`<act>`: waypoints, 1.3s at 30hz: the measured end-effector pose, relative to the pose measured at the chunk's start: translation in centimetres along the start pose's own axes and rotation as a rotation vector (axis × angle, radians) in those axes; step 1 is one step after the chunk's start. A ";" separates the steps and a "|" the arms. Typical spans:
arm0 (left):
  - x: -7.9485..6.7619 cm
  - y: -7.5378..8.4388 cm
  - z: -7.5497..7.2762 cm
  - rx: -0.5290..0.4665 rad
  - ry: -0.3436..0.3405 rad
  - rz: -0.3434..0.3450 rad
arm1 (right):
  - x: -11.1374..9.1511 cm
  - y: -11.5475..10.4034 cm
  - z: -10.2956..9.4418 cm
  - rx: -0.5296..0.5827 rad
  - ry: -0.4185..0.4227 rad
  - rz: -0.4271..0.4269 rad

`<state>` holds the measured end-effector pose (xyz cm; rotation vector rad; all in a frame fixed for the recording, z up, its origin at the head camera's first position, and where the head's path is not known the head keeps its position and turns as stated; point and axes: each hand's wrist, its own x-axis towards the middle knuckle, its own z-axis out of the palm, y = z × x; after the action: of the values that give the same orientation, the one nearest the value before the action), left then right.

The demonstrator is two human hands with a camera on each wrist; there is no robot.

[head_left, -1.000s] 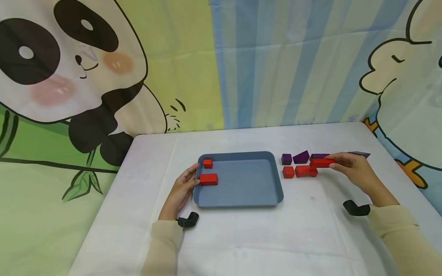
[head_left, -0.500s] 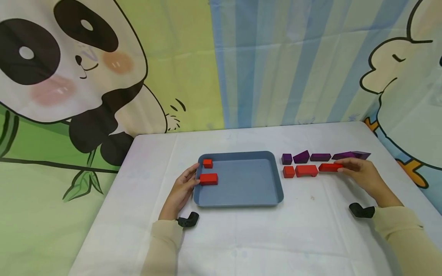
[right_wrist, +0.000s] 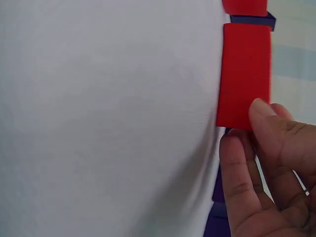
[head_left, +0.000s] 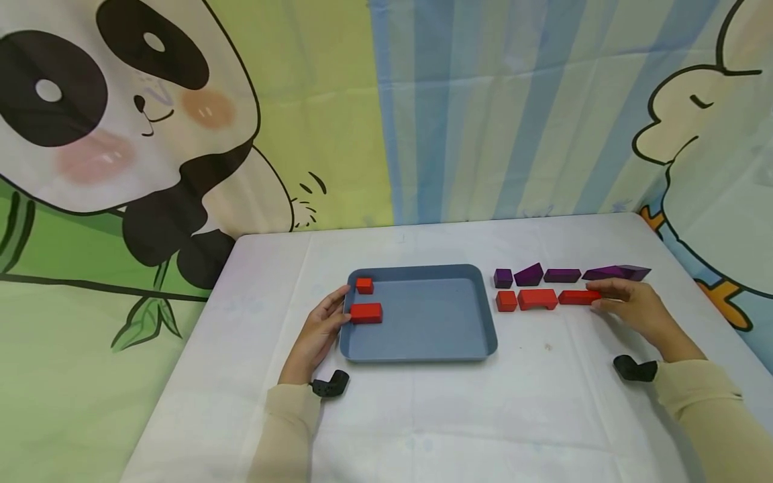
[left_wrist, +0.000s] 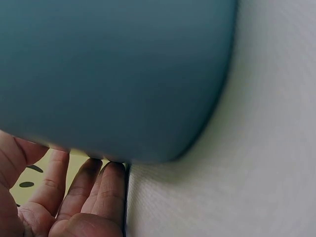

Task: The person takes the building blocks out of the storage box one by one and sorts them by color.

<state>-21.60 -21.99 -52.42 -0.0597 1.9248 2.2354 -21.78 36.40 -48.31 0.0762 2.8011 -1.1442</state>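
Head view: the right hand (head_left: 631,305) pinches the right end of a red bar (head_left: 576,297) between thumb and fingers. The bar is towards the far right corner of the worktop (head_left: 453,416), in line with a red arch (head_left: 537,298) and a red cube (head_left: 506,301); purple blocks (head_left: 562,276) form a row just behind. The left hand (head_left: 315,333) rests unclenched, fingers against the left edge of a blue-grey tray (head_left: 435,318). Inside, by that edge, lie a red brick (head_left: 366,313) and, nearer the far left corner, a smaller red block (head_left: 364,286).

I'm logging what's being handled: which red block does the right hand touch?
The rightmost red block, outside the tray; the right hand touches its end and no other red block.
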 end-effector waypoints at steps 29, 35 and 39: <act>0.1 -0.2 0.0 -0.009 0.008 -0.003 | 1.9 -12.5 3.8 0.152 -0.092 -0.243; 0.1 -0.2 -0.1 -0.013 0.007 0.001 | 2.5 -15.1 5.7 0.222 -0.132 -0.277; 0.1 0.0 -0.1 -0.026 0.000 0.011 | 2.9 -16.8 7.3 0.250 -0.160 -0.293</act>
<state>-21.68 -22.08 -52.49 -0.0526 1.9008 2.2678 -25.49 19.36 -42.17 -0.3985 2.5739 -1.4854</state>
